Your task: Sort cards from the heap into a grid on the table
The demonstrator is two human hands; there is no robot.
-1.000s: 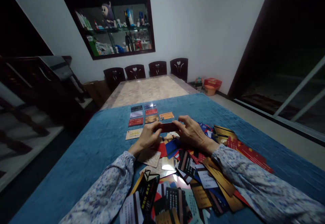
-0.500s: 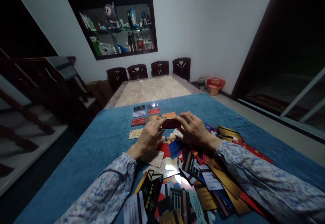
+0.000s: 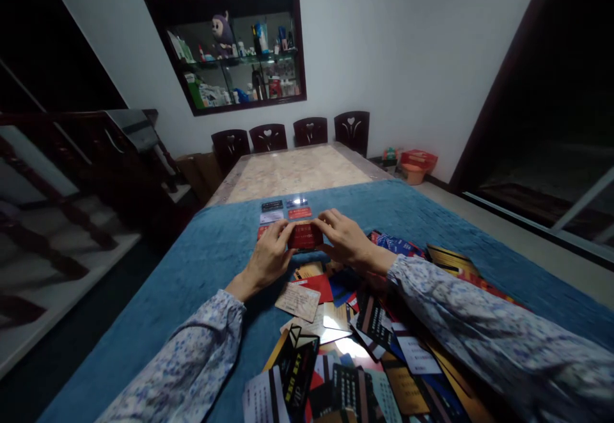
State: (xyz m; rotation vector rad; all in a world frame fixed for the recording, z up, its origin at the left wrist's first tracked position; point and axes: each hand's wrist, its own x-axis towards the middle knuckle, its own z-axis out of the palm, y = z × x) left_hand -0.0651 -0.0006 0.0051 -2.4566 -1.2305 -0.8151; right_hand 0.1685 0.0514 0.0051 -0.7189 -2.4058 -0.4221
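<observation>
Dark red rectangular plastic card [image 3: 306,236] sits between the two hands, the left hand [image 3: 266,256] pinching its left end and the right hand [image 3: 348,244] pinching its right end. Far left of the fingers, a dark wooden stair railing [image 3: 71,117] rises over pale steps, then comes a brown cardboard box [image 3: 206,170]. Well beyond the fingertips, a dark-framed wall niche [image 3: 298,45] holds glass shelves of small goods, and four dark wooden chairs [image 3: 311,130] line the far end of the pale marbled tabletop [image 3: 297,170], whose nearer part lies under a textured blue cloth [image 3: 182,295]. Beyond the right fingers, an orange plastic tub [image 3: 414,175] stands on the floor, with a dark doorway [image 3: 542,135] further right. Just past the left fingers, short rows of flat coloured cards [image 3: 300,213] are partly covered by the hands. Nearer than the fingers, a loose heap of multicoloured plastic cards [image 3: 355,388] runs off the lower edge, its right part hidden under the floral right sleeve [image 3: 470,314]. Print on the pinched card is too small to read; the doorway's interior is too dark to make out.
</observation>
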